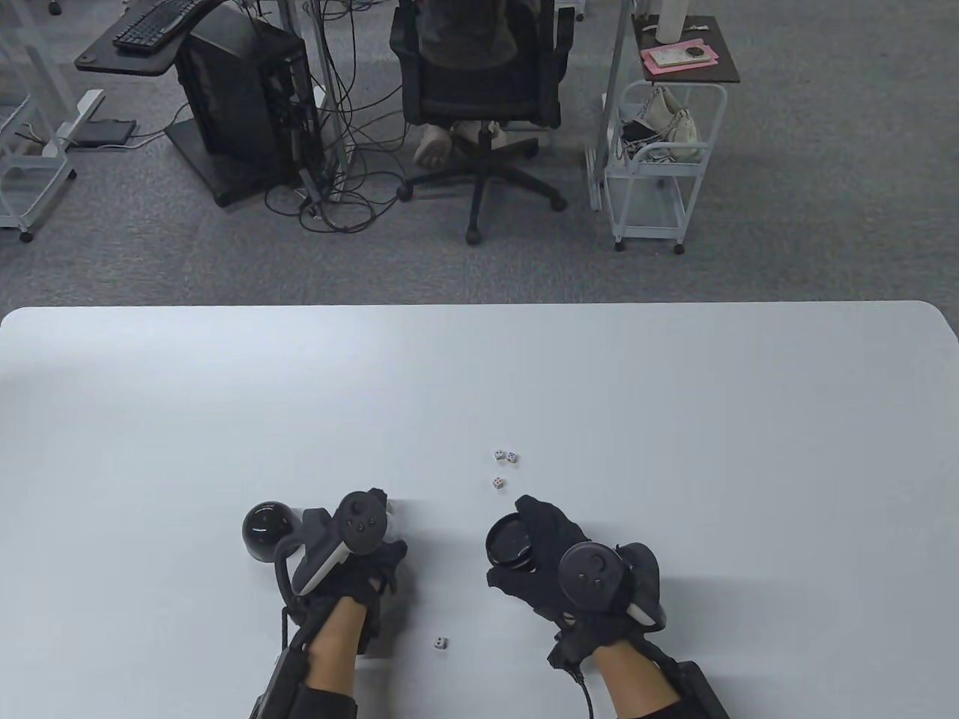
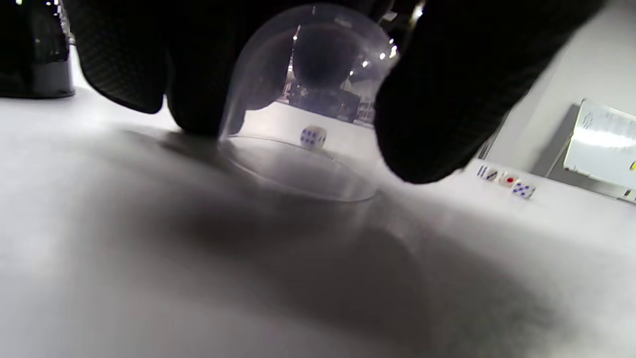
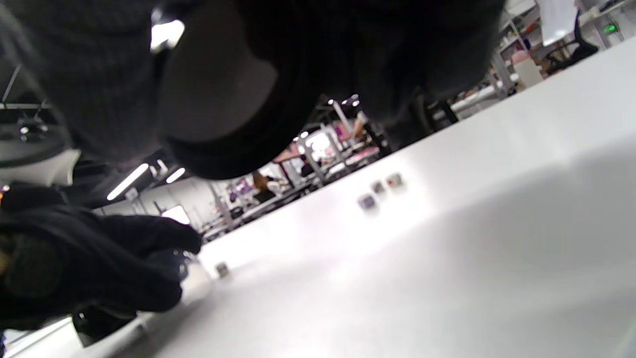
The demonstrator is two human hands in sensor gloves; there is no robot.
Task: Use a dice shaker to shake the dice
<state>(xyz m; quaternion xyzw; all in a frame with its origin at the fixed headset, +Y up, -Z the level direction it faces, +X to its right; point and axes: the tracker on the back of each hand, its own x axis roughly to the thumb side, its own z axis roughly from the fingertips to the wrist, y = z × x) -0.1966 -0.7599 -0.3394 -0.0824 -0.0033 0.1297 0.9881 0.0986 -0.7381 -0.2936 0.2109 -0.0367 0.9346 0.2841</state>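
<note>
**Two hands, one dome, one base, five dice**

I have one white table [image 1: 674,389] under both hands, and everything I count sits on it or just above it.

My left hand [image 1: 359,569] is the larger shape on the near left. In its wrist view the fingers [image 2: 427,109] curl down around one clear dome [image 2: 303,99], gripping it from above with its open rim on or just off the tabletop. Just beyond this hand's outer side sits one black ball-shaped object [image 1: 266,530]; I cannot tell whether it touches the glove.

My right hand [image 1: 554,569] is level with the left, well apart from it. It holds one black round base [image 1: 511,541] against its fingertips, the flat disc face tilted up toward the overhead camera. How tightly the fingers close on it I cannot tell.

Dice, five counted. Three lie just beyond the right hand's fingertips: a touching pair [image 1: 506,455] and a single die [image 1: 497,483] nearer the hand. One die [image 1: 440,642] lies between my two wrists, closer to the left. One more die [image 2: 313,136] shows through the dome in the left wrist view; whether it lies under the dome or behind it I cannot tell.
</note>
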